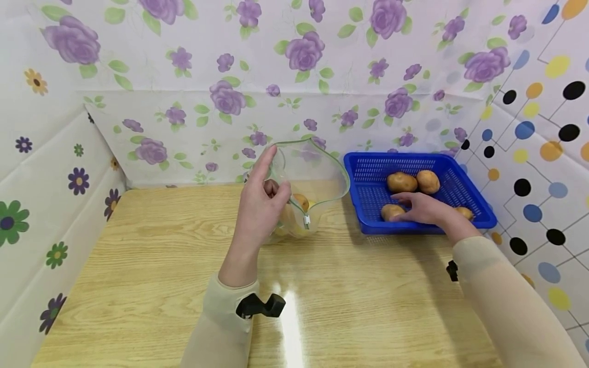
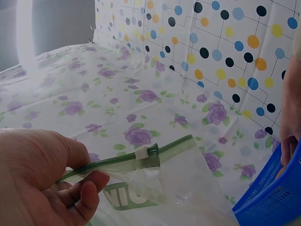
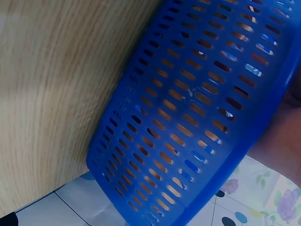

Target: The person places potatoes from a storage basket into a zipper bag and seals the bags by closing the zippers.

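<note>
A clear zip bag (image 1: 322, 176) with a green-edged mouth and a white slider stands gaping on the table. Inside it a potato (image 1: 301, 202) shows through the plastic, with more yellowish shapes blurred below. My left hand (image 1: 259, 209) pinches the bag's rim on its left side; in the left wrist view thumb and fingers hold the green zip strip (image 2: 117, 161). Over the blue basket (image 1: 363, 225), my right hand (image 1: 425, 209) reaches in, fingers and thumb spread about a potato (image 1: 391, 212). The basket wall (image 3: 188, 108) hides those fingers in the right wrist view.
Two other potatoes (image 1: 402, 182) lie side by side at the basket's back, and another potato (image 1: 463, 212) sits partly behind my right wrist. The wooden table (image 1: 161, 286) ends at patterned sheets (image 1: 184, 133) behind and at both sides.
</note>
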`<state>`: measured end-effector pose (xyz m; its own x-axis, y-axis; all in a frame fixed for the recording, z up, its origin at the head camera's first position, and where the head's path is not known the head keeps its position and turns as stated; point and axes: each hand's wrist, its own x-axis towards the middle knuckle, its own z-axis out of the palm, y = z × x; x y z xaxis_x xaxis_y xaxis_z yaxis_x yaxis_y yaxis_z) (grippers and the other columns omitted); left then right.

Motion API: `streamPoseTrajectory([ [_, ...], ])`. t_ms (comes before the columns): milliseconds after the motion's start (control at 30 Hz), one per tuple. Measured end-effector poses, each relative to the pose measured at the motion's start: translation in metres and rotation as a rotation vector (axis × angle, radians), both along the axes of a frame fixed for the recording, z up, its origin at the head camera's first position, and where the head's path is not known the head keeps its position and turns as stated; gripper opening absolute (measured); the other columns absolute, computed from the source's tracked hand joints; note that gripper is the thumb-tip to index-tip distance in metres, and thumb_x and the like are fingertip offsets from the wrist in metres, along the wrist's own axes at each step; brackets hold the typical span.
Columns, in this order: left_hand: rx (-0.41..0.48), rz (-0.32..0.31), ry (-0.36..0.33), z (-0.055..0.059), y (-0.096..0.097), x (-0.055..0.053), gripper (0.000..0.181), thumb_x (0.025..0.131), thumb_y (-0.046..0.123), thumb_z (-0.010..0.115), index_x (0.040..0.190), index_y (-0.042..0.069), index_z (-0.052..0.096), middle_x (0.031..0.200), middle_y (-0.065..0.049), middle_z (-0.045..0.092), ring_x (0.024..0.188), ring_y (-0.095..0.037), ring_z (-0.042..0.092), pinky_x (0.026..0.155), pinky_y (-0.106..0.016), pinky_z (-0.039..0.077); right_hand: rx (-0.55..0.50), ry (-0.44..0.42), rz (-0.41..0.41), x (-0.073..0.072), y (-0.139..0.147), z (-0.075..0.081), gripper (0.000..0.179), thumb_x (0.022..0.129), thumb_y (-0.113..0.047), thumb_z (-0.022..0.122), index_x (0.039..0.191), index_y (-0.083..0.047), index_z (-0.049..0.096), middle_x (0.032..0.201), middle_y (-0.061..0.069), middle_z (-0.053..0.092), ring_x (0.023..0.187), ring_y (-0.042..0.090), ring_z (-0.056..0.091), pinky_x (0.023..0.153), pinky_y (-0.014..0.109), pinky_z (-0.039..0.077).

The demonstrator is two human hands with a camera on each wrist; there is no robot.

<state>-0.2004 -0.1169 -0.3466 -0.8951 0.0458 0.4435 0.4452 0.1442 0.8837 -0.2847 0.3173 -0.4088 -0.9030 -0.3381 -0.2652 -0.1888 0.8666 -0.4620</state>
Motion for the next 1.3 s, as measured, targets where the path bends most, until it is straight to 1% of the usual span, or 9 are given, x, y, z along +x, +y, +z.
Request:
streamPoseTrajectory([
  [233,-0.001,-0.002,0.011,0.001,0.001,-0.001,0.075,0.105,0.007,0.062,0.174,0.024,0.039,0.176,0.010,0.034,0.057,-0.015,0.034,0.051,-0.025,0.032,-0.017,-0.019,0.047,0.002,0.003,0.005,0.061,0.106,-0.017,0.076,0.155,0.012,0.053,0.150,0.038,0.056,0.135,0.058,0.056,0.109,0.067,0.049],
  [400,0.003,-0.005,0.015,0.001,0.002,-0.001,0.075,0.105,0.006,0.062,0.174,0.023,0.039,0.177,0.006,0.033,0.057,-0.014,0.034,0.051,-0.024,0.032,-0.015,-0.024,0.050,0.002,0.003,0.006,0.058,0.107,-0.016,0.076,0.153,0.012,0.056,0.148,0.037,0.059,0.132,0.056,0.060,0.107,0.065,0.051],
  [567,0.007,-0.007,0.019,0.001,0.002,-0.001,0.075,0.104,0.005,0.062,0.173,0.023,0.039,0.178,0.005,0.033,0.057,-0.014,0.034,0.051,-0.024,0.032,-0.003,-0.030,0.030,0.001,0.002,0.004,0.058,0.107,-0.017,0.074,0.155,0.010,0.055,0.150,0.036,0.058,0.133,0.056,0.059,0.107,0.066,0.051],
  [700,0.013,-0.012,0.021,0.001,0.002,-0.001,0.075,0.104,0.004,0.062,0.173,0.023,0.040,0.177,0.009,0.033,0.057,-0.014,0.034,0.051,-0.024,0.033,-0.003,-0.022,0.001,0.001,0.003,0.001,0.060,0.107,-0.020,0.075,0.157,0.006,0.055,0.150,0.035,0.058,0.134,0.055,0.058,0.107,0.066,0.050],
  [867,0.018,-0.018,0.020,0.000,0.003,-0.001,0.076,0.104,0.002,0.061,0.173,0.022,0.039,0.177,0.007,0.033,0.057,-0.014,0.035,0.051,-0.024,0.033,-0.030,0.017,-0.047,0.002,0.003,0.001,0.072,0.103,-0.033,0.081,0.160,0.002,0.054,0.154,0.031,0.057,0.138,0.053,0.056,0.110,0.067,0.047],
  [967,0.019,-0.019,0.021,-0.001,0.003,-0.001,0.076,0.103,0.002,0.061,0.174,0.020,0.039,0.178,0.004,0.032,0.057,-0.014,0.036,0.050,-0.024,0.034,-0.063,0.037,-0.072,0.003,0.000,0.003,0.078,0.101,-0.036,0.083,0.163,0.000,0.051,0.159,0.029,0.054,0.143,0.052,0.051,0.114,0.068,0.043],
  [1067,0.020,-0.017,0.013,-0.001,0.003,-0.002,0.076,0.104,0.003,0.061,0.174,0.021,0.039,0.177,0.006,0.033,0.058,-0.014,0.037,0.051,-0.024,0.034,-0.103,0.055,-0.097,0.005,-0.005,0.006,0.082,0.101,-0.039,0.084,0.165,-0.003,0.049,0.162,0.028,0.051,0.147,0.052,0.047,0.117,0.069,0.040],
  [1133,0.020,-0.014,0.004,0.000,0.003,-0.001,0.075,0.104,0.004,0.061,0.174,0.022,0.039,0.176,0.010,0.034,0.058,-0.014,0.037,0.051,-0.023,0.034,-0.139,0.063,-0.118,0.007,-0.010,0.008,0.083,0.101,-0.040,0.084,0.167,-0.006,0.048,0.163,0.027,0.050,0.149,0.051,0.044,0.119,0.070,0.037],
  [1300,0.022,-0.016,-0.004,0.000,0.002,-0.001,0.075,0.105,0.006,0.061,0.174,0.024,0.038,0.174,0.012,0.036,0.058,-0.014,0.036,0.051,-0.024,0.034,-0.204,0.112,-0.137,0.010,-0.022,0.009,0.083,0.101,-0.041,0.083,0.168,-0.010,0.047,0.167,0.024,0.047,0.151,0.049,0.043,0.119,0.069,0.038],
])
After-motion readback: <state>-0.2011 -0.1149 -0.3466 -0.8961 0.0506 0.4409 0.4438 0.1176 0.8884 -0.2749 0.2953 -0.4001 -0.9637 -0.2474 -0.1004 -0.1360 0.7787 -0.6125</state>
